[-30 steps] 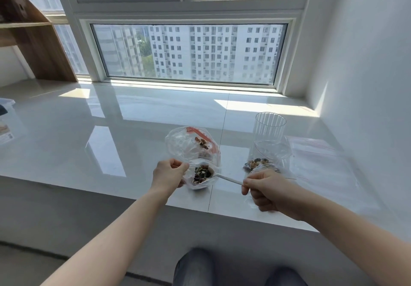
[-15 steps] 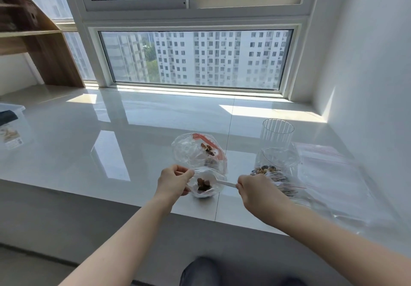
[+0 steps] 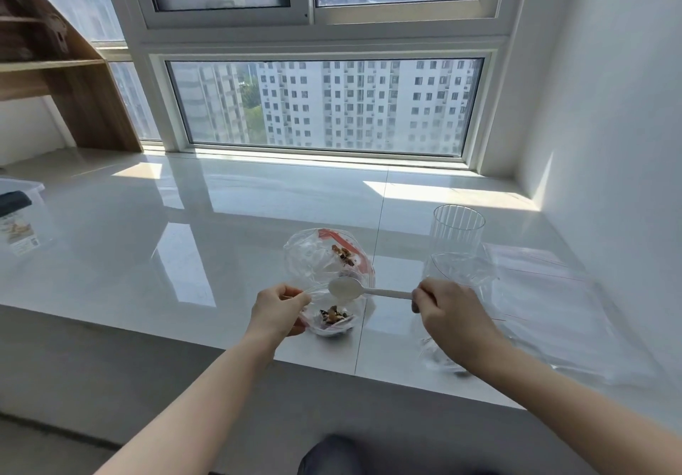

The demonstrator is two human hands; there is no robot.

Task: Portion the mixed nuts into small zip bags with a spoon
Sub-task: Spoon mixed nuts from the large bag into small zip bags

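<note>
Spoon [image 3: 347, 287] now empty, lifted out of small bag [image 3: 334, 317]; second ago it sat inside with nuts. Load dumped: nuts [image 3: 335, 316] lie at bag bottom, just below spoon. Left hand [image 3: 277, 308], left of spoon, pinches bag rim open. Right hand [image 3: 448, 310] curled round spoon handle, right of bowl. Likely next: back to supply bag [image 3: 448, 358] under right hand, contents hidden. Ribbed cup [image 3: 458, 229] behind right hand.

Single head cam, looks fwd and down, close on sill [image 3: 258, 216].
</note>
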